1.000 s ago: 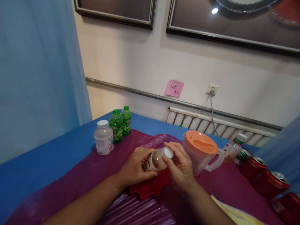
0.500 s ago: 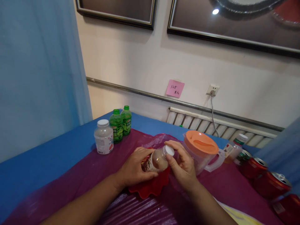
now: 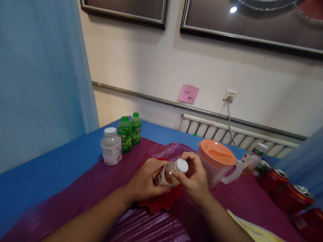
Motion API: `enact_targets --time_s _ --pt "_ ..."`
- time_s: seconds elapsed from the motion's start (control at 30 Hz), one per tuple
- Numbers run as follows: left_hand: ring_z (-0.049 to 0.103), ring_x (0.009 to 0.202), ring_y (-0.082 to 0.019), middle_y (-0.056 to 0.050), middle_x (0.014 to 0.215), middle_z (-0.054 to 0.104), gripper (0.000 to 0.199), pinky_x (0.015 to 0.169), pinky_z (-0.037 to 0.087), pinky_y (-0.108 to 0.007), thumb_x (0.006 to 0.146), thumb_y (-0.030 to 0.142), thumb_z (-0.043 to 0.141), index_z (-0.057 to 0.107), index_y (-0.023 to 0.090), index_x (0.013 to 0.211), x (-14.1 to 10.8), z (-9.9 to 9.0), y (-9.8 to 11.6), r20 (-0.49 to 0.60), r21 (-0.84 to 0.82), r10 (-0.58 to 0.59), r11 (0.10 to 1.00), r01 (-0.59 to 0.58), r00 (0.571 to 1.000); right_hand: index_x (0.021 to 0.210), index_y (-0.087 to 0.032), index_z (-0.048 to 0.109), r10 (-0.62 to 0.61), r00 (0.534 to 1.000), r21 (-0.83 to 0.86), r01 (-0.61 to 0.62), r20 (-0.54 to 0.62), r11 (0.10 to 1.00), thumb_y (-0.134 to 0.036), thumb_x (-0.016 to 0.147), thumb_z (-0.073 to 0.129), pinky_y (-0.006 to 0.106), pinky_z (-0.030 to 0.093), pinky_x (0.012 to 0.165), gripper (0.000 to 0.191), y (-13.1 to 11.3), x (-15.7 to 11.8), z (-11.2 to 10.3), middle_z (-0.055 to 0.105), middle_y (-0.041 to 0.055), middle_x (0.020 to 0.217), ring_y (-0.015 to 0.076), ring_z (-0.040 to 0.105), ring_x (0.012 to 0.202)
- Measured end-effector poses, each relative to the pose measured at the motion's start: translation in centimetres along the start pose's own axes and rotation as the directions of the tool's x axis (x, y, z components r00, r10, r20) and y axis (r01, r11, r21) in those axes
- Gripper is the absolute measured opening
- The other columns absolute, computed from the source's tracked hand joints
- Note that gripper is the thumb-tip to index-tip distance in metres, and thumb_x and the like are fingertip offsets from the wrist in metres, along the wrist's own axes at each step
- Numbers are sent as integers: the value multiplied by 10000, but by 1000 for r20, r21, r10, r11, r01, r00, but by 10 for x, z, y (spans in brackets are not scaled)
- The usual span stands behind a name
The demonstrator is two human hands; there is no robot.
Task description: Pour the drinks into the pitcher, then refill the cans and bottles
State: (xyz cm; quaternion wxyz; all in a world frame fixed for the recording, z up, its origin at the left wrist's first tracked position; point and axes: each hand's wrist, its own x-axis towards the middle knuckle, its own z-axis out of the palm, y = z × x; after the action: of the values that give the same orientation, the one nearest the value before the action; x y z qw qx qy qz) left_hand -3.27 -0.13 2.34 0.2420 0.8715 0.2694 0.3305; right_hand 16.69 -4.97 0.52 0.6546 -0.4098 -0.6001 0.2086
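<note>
A small clear bottle (image 3: 168, 174) with a white screw cap (image 3: 181, 165) and a leaf-patterned label is tilted toward the right. My left hand (image 3: 145, 178) wraps round its lower body. Curled about the top end is my right hand (image 3: 198, 181), its thumb on the shoulder just below the cap and its fingers behind the cap. Beneath both hands is a red dish (image 3: 161, 203) with a wavy rim, mostly hidden. Just right of my right hand stands a clear pitcher (image 3: 214, 176) with an orange lid (image 3: 217, 152).
At the left stand a white-capped jar (image 3: 111, 148) and two green bottles (image 3: 125, 134). To the right are several red cans (image 3: 274, 179) and another white-capped bottle (image 3: 252, 159). A purple plastic sheet (image 3: 83, 195) covers part of the blue table (image 3: 45, 153); a yellow-and-white item (image 3: 249, 227) lies front right.
My right thumb has slid from the cap down to the bottle's shoulder, and the right fingers have curled more. My left hand keeps its hold.
</note>
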Motion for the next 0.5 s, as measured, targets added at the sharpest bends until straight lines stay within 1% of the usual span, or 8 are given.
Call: enact_targets --time_s 0.1,0.17,0.23,0.3,0.37,0.4,0.47,0.5 --pt "634 1034 -251 -27 1152 725 605 960 447 -407 683 406 857 640 253 1227 0 0 0 12 -19 17 1000 -17 1000 1202 -239 575 57 998 4 -58 40 998 -522 724 837 360 534 846 615 -6 -2 0 639 53 1074 220 625 944" --pt "633 1038 -254 -31 1158 724 633 963 450 -405 684 442 858 634 252 1245 0 0 -2 9 -21 19 1000 -19 1000 1305 -248 541 17 995 52 -22 99 998 -573 780 777 404 526 929 660 -12 -3 -2 633 84 1192 257 626 1069" --pt "631 1042 -255 -35 1165 723 642 965 456 -405 692 449 853 626 248 1258 -1 1 -5 -6 -15 9 1000 -9 1000 1406 -265 491 -49 989 104 35 141 994 -539 894 670 452 478 1039 608 -17 -3 -4 581 112 1356 285 576 1237" --pt "630 1049 -259 -39 1175 721 657 969 460 -409 693 454 853 619 243 1269 -2 1 -8 -12 -11 2 1000 -2 1000 1457 -288 463 -79 986 122 62 145 991 -428 984 572 472 432 1100 505 -19 -4 -5 552 108 1433 276 535 1320" --pt "631 1059 -267 -43 1183 720 681 977 462 -420 682 465 859 616 243 1279 -2 2 -9 -9 -11 -2 1000 2 1000 1436 -295 499 -68 990 96 56 127 994 -348 1011 535 466 436 1095 430 -17 -4 -5 591 97 1398 259 559 1296" --pt "631 1063 -271 -45 1185 720 689 980 463 -425 675 465 862 617 244 1280 -2 2 -10 -8 -10 -4 1000 4 1000 1394 -288 539 -62 992 69 55 110 996 -347 1002 553 458 450 1077 397 -15 -4 -4 618 95 1354 256 580 1263" --pt "635 1060 -274 -47 1177 723 667 976 470 -430 677 458 855 627 247 1268 -2 3 -9 -6 -6 -7 1000 7 1000 1302 -261 592 -33 997 1 33 65 999 -408 940 651 438 488 1018 396 -12 -3 -3 652 93 1249 258 616 1168" --pt "638 1055 -273 -48 1172 725 657 973 475 -429 679 463 850 633 248 1261 -2 3 -9 -4 -8 -4 1000 4 1000 1276 -250 591 -11 999 -29 12 42 1000 -463 880 718 429 506 981 467 -10 -3 -3 657 89 1196 258 628 1113"
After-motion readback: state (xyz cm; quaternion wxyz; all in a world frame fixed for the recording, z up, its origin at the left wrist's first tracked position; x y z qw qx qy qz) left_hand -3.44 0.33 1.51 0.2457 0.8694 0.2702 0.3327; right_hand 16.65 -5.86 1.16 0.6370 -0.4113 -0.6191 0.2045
